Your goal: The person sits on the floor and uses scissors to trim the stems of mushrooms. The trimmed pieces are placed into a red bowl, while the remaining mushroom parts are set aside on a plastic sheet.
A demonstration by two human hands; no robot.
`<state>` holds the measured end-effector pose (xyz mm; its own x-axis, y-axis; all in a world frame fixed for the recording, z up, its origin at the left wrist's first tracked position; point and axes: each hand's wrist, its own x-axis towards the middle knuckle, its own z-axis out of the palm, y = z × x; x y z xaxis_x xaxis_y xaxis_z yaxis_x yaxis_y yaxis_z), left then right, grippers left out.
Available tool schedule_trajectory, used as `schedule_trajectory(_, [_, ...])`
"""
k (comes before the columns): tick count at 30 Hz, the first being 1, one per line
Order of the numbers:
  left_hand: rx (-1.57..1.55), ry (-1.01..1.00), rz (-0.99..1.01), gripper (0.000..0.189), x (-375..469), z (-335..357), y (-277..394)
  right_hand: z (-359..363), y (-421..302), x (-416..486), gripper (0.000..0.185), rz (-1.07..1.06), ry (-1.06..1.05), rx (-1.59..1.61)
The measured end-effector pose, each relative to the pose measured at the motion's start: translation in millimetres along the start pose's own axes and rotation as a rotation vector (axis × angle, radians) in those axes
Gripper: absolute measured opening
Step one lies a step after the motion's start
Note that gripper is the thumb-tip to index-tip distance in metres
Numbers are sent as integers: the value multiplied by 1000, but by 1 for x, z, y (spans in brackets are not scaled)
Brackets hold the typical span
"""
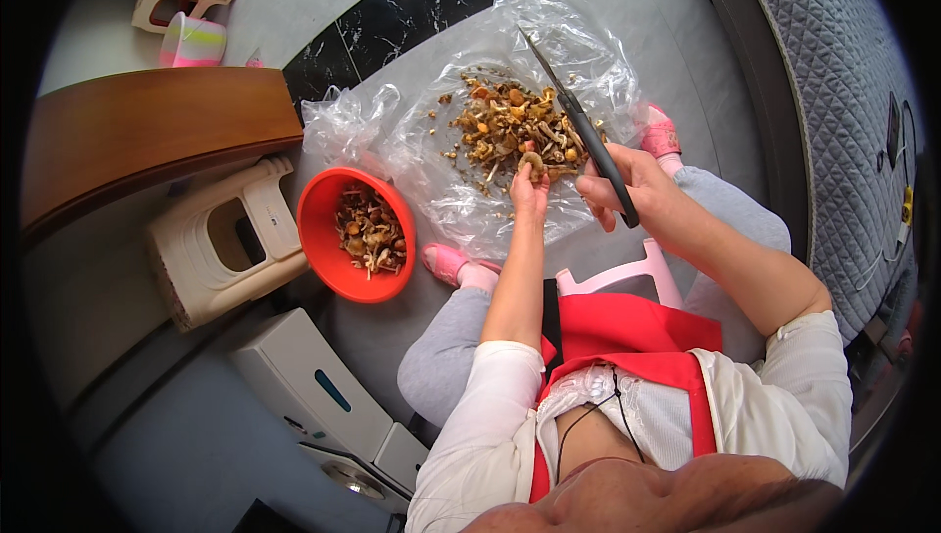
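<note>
A brown mushroom [531,162] with a rounded cap is pinched in the fingers of my left hand [529,191], over the near edge of a mushroom pile [500,125]. My right hand [634,174] grips black-handled scissors [581,121], their blades pointing away up and left, above the pile's right side. The blades look closed or nearly so. Under the pile spreads a clear plastic sheet or bag [456,213], dotted with dirt and small scraps. To the left, a red plastic basin [321,228] holds more mushrooms [371,231] with pale stems.
A cream plastic stool [272,217] stands left of the basin, beneath a wooden tabletop [162,106]. Nearer is a white cabinet-like box [323,378]. A grey quilted cover [816,92] borders the right. Pink slippers [443,262] flank the sheet, and a pink stool [625,273] shows below me.
</note>
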<state>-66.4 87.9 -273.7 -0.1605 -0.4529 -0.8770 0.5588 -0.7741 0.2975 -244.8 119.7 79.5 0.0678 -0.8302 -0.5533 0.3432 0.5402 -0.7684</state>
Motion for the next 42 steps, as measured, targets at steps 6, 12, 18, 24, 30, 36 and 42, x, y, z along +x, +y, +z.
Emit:
schedule_trajectory(6, [223, -134, 251, 16, -59, 24, 56, 0, 8, 9, 34, -58, -4, -69])
schedule_trajectory(12, [316, -314, 410, 21, -132, 57, 128, 8, 12, 13, 59, -150, 67, -372])
schedule_trajectory(18, [225, -504, 526, 27, -211, 68, 189, 16, 15, 7, 73, -160, 78, -820])
schedule_trajectory(24, [65, -601, 686, 30, -256, 70, 190, 24, 25, 4, 75, -234, -49, -911])
schedule_trajectory(30, [155, -581, 794, 29, -251, 85, 184, 28, 26, 9, 77, -156, -103, -983])
schedule_trajectory(36, [307, -521, 838, 32, -247, 94, 180, 29, 28, 13, 81, -151, -84, -994])
schedule_trajectory(42, [358, -486, 887, 32, -249, 97, 173, 28, 29, 10, 82, -191, -53, -1011])
